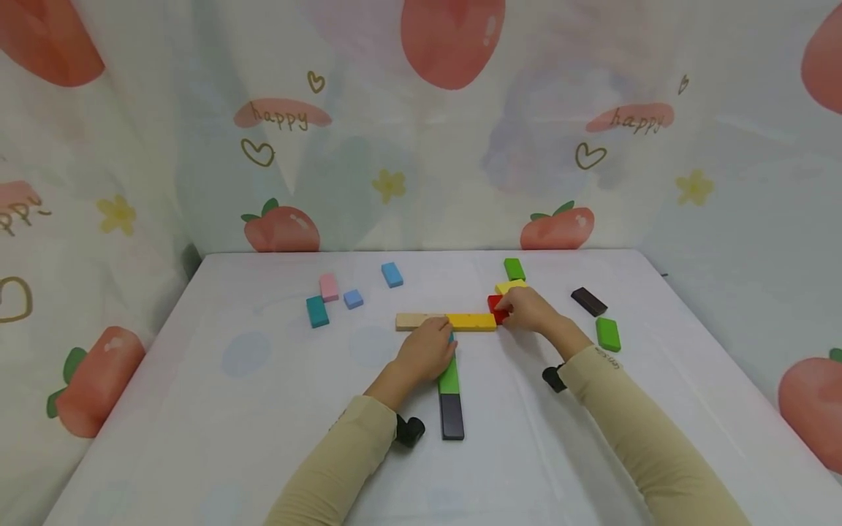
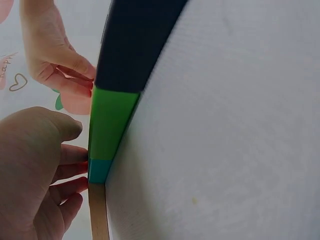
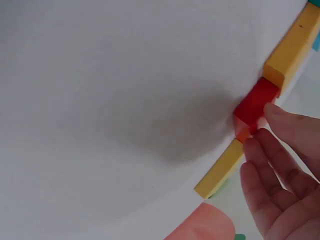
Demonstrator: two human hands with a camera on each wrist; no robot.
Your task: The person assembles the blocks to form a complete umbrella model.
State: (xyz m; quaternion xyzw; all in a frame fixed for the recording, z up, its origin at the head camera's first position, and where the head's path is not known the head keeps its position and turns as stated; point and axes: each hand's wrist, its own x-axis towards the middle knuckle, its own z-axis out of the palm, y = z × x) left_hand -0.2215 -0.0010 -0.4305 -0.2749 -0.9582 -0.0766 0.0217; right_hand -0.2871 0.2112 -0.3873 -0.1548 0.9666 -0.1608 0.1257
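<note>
My right hand [image 1: 528,310] pinches a red block [image 3: 256,102] between thumb and fingers, at the right end of a yellow-orange block [image 1: 473,322]. That block lies end to end with a tan wooden block [image 1: 411,321], forming a crosswise row. Below the row, a teal block [image 2: 99,171], a green block [image 1: 449,380] and a dark block [image 1: 452,416] run in a line toward me. With its fingertips at the teal block and the row, my left hand [image 1: 427,348] partly covers both; its thumb stands apart from the blocks in the left wrist view.
Beyond the red block lie a yellow block [image 1: 505,287] and a green one [image 1: 514,269]. Farther right are a dark block [image 1: 588,301] and another green block [image 1: 608,334]. Teal [image 1: 317,311], pink [image 1: 329,287] and blue blocks [image 1: 392,275] lie at the back left.
</note>
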